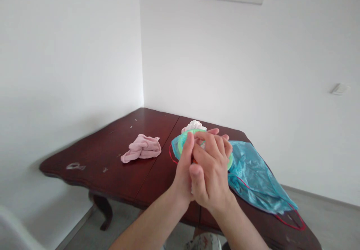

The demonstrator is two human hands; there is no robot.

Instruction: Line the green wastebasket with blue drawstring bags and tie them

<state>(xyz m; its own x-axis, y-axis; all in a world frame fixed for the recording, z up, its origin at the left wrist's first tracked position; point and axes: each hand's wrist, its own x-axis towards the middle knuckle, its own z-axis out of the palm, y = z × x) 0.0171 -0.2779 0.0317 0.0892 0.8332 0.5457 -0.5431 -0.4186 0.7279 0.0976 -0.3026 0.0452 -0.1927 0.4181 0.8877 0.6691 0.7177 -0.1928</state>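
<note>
In the middle of the head view my two hands are pressed together above the near side of the table. My left hand [184, 171] has its thumb up, and its fingertips stick out behind the other hand. Across its palm lies my right hand [212, 163], fingers bent and thumb pointing toward me. Whatever is between the palms is hidden. Just behind the hands shows a bright green rounded rim [181, 141], mostly covered by them. A translucent blue drawstring bag [253, 167] with a red cord spreads out to the right, and similar blue film shows left of the hands.
A crumpled pink cloth [143, 147] lies left of the hands on the dark red wooden table [112, 145]. Behind the hands is a whitish crumpled cloth [194, 125]. White walls meet behind the table, with a light switch [339, 89] at right.
</note>
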